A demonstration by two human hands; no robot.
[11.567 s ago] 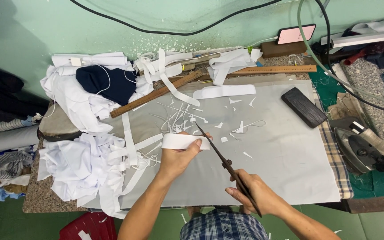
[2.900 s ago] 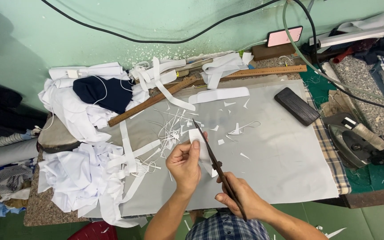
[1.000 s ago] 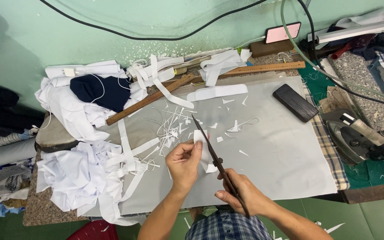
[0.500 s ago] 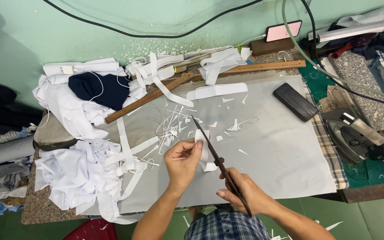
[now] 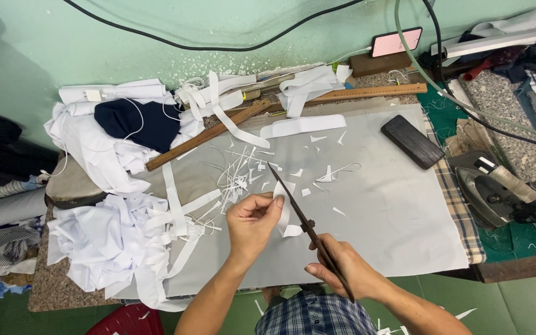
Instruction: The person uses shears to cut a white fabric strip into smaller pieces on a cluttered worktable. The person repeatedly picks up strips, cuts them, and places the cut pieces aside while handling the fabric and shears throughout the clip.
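- Left hand [image 5: 252,222] pinches a white fabric strip [image 5: 283,214] over the grey mat [image 5: 392,223].
- Right hand [image 5: 342,267] is closed around dark scissors [image 5: 293,201], blades against the strip.
- Trimmings [image 5: 237,177] lie on the mat beyond the strip; the white fabric heap [image 5: 103,239] left of the mat looks uncut.

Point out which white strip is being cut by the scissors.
The strip pinched in the left hand, against the scissors held by the right hand. The other strips lie loose on the table.
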